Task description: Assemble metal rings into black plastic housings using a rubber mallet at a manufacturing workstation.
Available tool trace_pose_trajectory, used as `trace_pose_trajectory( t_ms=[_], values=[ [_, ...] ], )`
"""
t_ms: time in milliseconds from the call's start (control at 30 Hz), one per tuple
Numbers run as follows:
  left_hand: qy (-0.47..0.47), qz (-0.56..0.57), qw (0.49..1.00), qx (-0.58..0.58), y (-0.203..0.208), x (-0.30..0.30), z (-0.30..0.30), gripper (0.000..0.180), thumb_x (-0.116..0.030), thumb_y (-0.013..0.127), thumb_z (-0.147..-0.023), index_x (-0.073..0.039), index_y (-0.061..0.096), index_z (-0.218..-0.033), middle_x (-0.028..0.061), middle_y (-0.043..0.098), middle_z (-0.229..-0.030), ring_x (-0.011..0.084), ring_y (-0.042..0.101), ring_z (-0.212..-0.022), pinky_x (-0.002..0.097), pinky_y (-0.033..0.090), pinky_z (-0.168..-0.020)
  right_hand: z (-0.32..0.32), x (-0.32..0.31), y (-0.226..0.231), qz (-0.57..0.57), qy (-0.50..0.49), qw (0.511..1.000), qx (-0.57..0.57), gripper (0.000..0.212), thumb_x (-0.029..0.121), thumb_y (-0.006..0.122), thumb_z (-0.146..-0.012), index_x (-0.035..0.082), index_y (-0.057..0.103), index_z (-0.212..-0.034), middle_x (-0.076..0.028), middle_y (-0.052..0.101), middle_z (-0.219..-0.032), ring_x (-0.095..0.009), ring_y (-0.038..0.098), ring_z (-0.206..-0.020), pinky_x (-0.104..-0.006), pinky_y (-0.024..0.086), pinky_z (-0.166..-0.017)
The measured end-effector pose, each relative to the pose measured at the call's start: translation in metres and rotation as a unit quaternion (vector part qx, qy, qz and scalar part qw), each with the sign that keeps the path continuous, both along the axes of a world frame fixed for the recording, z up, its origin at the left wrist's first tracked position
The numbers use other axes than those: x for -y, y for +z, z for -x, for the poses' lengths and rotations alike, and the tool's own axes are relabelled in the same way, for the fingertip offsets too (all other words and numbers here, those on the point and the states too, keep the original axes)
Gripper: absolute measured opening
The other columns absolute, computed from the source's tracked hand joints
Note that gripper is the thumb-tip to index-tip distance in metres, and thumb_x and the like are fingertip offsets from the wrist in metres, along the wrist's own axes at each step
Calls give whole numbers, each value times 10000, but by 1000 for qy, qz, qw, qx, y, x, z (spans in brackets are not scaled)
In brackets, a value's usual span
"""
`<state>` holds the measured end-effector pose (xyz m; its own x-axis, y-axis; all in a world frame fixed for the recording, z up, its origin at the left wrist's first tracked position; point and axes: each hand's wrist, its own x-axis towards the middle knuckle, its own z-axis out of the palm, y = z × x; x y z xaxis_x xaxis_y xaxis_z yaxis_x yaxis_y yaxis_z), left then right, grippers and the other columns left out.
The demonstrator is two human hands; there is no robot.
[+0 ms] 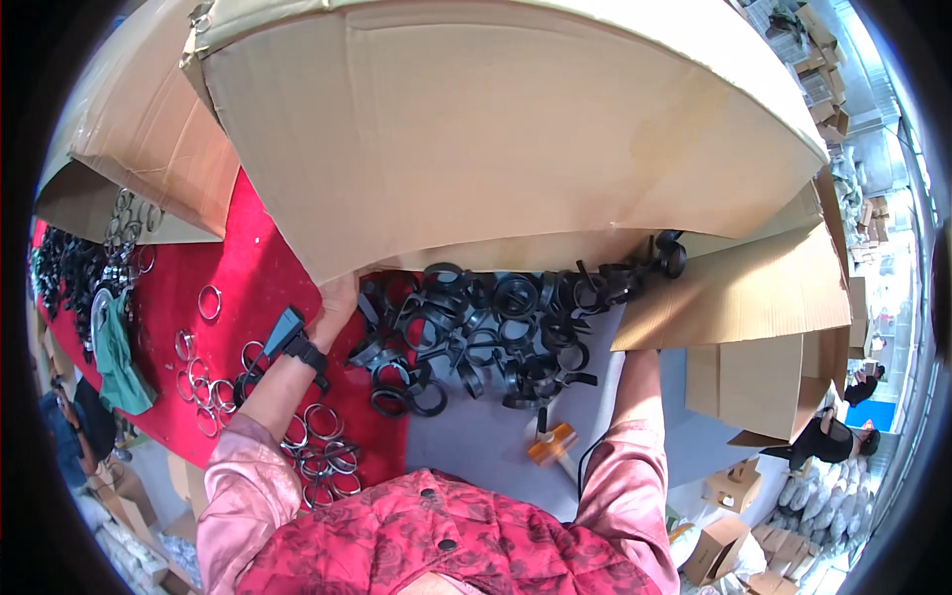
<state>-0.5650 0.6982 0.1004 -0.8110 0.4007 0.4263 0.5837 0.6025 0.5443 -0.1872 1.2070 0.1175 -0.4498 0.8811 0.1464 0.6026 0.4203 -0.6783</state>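
Observation:
A large cardboard box (pixel 476 149) is tipped over the table, its opening toward me. Black rings (pixel 466 327), looking like clamps or collars, lie heaped below its lower edge, and several more sit at its right corner. My left hand (pixel 339 302) grips the box's lower left corner; the fingertips are hidden by the cardboard. On that wrist is a black strap with a grey-blue device (pixel 286 332). My right forearm (pixel 640 387) reaches up under a box flap (pixel 739 288), which hides my right hand and its fingers.
Silver rings (pixel 322 421) lie on the red cloth (pixel 198 283) to the left. Beyond stands another open box (pixel 149 139), near a green cloth (pixel 121 357). An orange-headed tool (pixel 551 444) lies on the grey surface (pixel 476 441). People and cartons stand at the far right.

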Motion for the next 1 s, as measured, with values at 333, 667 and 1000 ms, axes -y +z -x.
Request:
trace_pose_trajectory(
  t_ms=[333,667,1000],
  values=[
    [-6,-251,965,78,13,-10,59,294,-158,536,-984,38,642,-1175,224,671,-1133,424,589,-1111,507,427,-1014,-97,120,22,-20,83,986,141,464,313,592,-1042,97,480,-1437,-134,541,-1405,-262,525,-1242,-357,421,-1108],
    [107,-205,966,114,35,1,76,351,-159,540,-990,-5,608,-1299,254,692,-1200,385,657,-1148,448,491,-962,-107,234,64,208,-57,973,79,268,227,611,-1002,16,688,-1147,-105,718,-1017,-279,707,-934,-374,547,-828],
    [-189,-24,981,20,168,-44,-79,381,-92,712,-862,-36,604,-1223,190,626,-1179,417,551,-1151,489,446,-1004,45,220,169,-118,256,956,74,685,342,729,-890,16,497,-1445,-223,535,-1370,-450,454,-1296,-518,363,-1099]
  ],
)
